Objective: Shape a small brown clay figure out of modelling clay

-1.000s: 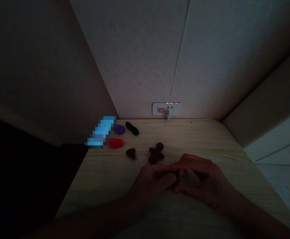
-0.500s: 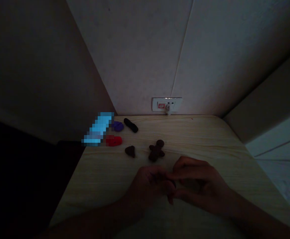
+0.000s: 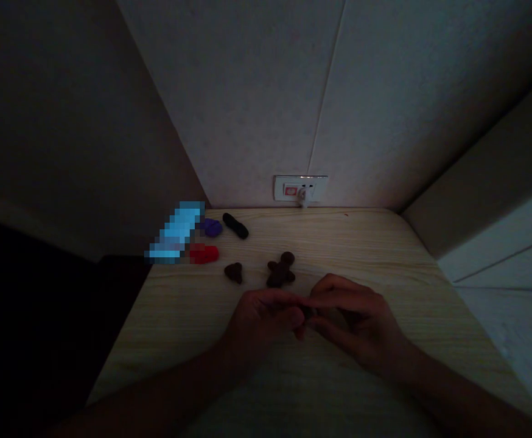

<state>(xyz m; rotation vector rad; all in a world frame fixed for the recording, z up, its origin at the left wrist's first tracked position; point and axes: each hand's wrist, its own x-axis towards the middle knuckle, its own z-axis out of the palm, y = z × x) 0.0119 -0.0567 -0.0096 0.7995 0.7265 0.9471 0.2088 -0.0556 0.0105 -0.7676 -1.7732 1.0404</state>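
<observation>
Between my fingertips is a small dark piece of modelling clay (image 3: pixel 308 312), mostly covered by them. My left hand (image 3: pixel 266 322) pinches it from the left, thumb and fingers closed. From the other side, my right hand (image 3: pixel 361 319) grips it with thumb and index finger. Just beyond the hands lies a brown clay figure (image 3: pixel 281 271) with a round head, short arms and a thick body. To its left rests a brown clay lump (image 3: pixel 234 272) of roughly triangular outline. The room is dim, so the held piece's exact shape is hard to make out.
Farther left on the wooden table (image 3: pixel 179 322) are a red clay piece (image 3: pixel 206 253), a purple clay piece (image 3: pixel 212 227) and a black clay roll (image 3: pixel 235 225). A bright, pixelated phone-like slab (image 3: pixel 177 232) is at the table's left edge. A wall socket (image 3: pixel 300 188) holds a plug.
Both hands have moved slightly up and left in view, still pinching the dark clay between them. The whole scene has shifted a little with the camera. The clay pieces lie as before.
</observation>
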